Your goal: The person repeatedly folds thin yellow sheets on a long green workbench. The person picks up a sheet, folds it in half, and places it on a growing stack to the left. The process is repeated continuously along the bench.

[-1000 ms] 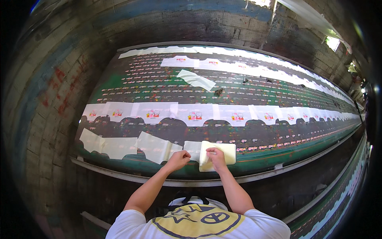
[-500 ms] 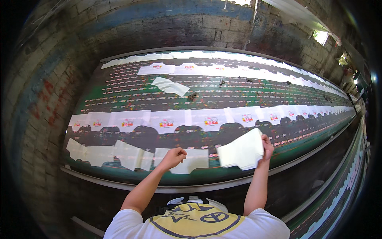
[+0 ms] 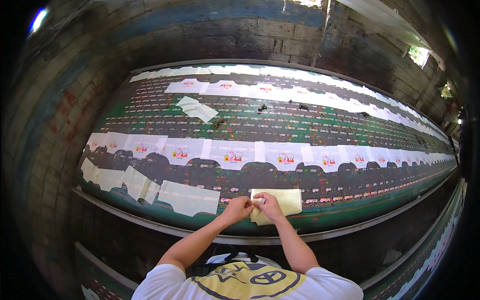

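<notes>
A stack of pale yellow cut cloth pieces (image 3: 287, 200) lies at the table's near edge, in front of me. My right hand (image 3: 269, 207) rests over its left end, fingers bent; a bit of pale cloth edge shows between thumb and finger. Right beside it, my left hand (image 3: 238, 210) has its fingers pinched together at the stack's left edge. Whatever the left fingers hold is too small to make out. To the left, a single plain pale cloth piece (image 3: 189, 196) lies flat, with another, creased piece (image 3: 140, 184) beyond it.
Across the long dark table (image 3: 200, 131) runs a row of white cloth pieces (image 3: 255, 152) with pink and red cartoon prints; more rows lie farther back. A loose pale piece (image 3: 196, 109) and small dark objects (image 3: 262, 107) lie mid-table. A block wall (image 3: 225, 42) stands behind.
The stack, held up in my right hand before, now lies on the table, turned and farther left. My hands have come together at its left end. The view has shifted right.
</notes>
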A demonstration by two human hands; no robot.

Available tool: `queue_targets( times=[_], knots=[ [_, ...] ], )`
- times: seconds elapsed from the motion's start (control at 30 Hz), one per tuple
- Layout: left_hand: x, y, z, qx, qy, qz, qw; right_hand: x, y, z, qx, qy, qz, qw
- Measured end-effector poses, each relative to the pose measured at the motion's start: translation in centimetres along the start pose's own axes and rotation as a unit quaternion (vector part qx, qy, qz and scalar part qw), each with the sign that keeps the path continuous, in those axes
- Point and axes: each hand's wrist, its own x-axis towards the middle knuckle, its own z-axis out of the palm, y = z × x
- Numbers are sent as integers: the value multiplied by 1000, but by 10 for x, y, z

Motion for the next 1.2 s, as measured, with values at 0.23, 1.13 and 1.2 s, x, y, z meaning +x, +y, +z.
queue_targets(
  times=[0.23,1.13,1.2],
  knots=[
    [-1,15,12,171,80,16,982,-4,-3,-1,-42,-29,-29,998],
    [21,-15,-16,-332,-55,-98,936,-7,-46,0,-189,-21,-131,973],
    [25,-17,-19,-321,-69,-105,939,0,-44,0,-199,-28,-113,973]
  ],
)
